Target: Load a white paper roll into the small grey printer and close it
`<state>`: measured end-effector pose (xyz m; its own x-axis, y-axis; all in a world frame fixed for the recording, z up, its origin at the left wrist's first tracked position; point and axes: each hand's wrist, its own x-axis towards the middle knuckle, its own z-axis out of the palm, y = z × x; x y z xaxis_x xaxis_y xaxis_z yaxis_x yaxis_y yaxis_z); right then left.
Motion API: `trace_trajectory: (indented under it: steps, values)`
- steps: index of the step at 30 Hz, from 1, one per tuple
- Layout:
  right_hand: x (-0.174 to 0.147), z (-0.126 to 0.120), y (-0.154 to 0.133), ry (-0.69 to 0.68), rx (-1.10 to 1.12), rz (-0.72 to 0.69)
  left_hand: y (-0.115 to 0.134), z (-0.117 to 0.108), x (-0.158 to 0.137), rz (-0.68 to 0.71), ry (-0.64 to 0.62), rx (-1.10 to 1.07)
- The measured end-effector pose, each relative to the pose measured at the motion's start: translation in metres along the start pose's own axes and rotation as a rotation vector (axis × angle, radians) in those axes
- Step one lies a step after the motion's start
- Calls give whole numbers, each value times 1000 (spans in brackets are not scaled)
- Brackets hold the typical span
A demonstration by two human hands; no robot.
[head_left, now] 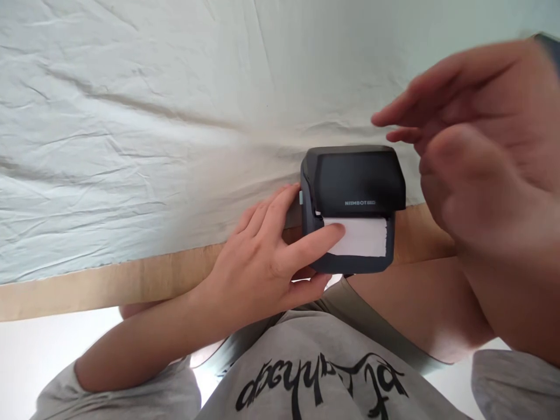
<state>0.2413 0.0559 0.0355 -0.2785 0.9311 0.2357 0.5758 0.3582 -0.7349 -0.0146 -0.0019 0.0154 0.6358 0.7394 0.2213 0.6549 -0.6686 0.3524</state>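
Observation:
A small dark grey label printer [355, 182] sits at the near edge of the table, with a white label strip [362, 237] sticking out of its front slot. My left hand [266, 256] grips the printer's left side, the thumb resting on the strip's left end and the fingers along the case. My right hand [472, 169] hovers above and to the right of the printer, fingers spread, blurred, touching nothing.
A creased white cloth [153, 128] covers the table, leaving a bare wooden strip [109, 286] along the near edge. My grey printed shirt [324, 373] and forearms fill the bottom of the view.

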Motion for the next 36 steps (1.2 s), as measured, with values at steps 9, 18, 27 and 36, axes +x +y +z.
trace_trajectory:
  steps: [9, 18, 27, 36]
  values:
    - [14, -3, 9, -367, 16, 17, -2, 2, 0, -17, 3, 29]
    - [7, 1, 10, -291, 9, 16, -1, 8, -2, -30, 66, 14]
    - [-8, -3, 7, -87, -153, 167, -2, 4, 0, -148, -57, 14]
    - [-5, -2, 11, -261, -83, 39, -1, 9, 2, -141, 49, -3]
